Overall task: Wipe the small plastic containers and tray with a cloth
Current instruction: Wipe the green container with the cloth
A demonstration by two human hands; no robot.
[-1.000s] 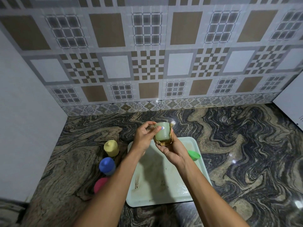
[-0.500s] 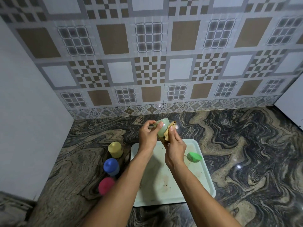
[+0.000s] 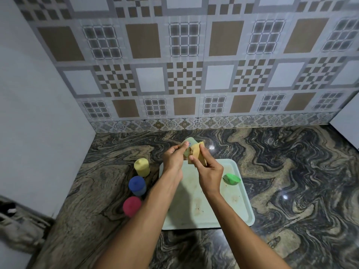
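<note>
My left hand (image 3: 172,160) grips a small pale green plastic container (image 3: 189,143), held up above the far edge of the pale tray (image 3: 243,206). Pressed against the container's side is a yellowish cloth (image 3: 197,153), pinched in my right hand (image 3: 208,169). Most of the container is hidden by fingers and cloth. Its green lid (image 3: 231,178) lies on the tray's right side. The tray's surface shows brown stains.
A yellow container (image 3: 141,167), a blue-lidded one (image 3: 137,185) and a pink-lidded one (image 3: 132,206) stand in a row on the marbled counter (image 3: 291,171) left of the tray. A tiled wall runs behind; a plain white wall (image 3: 38,113) closes the left side.
The container has turned in my left hand and the cloth has slid from under its base up along its side. The view has tilted and shifted slightly.
</note>
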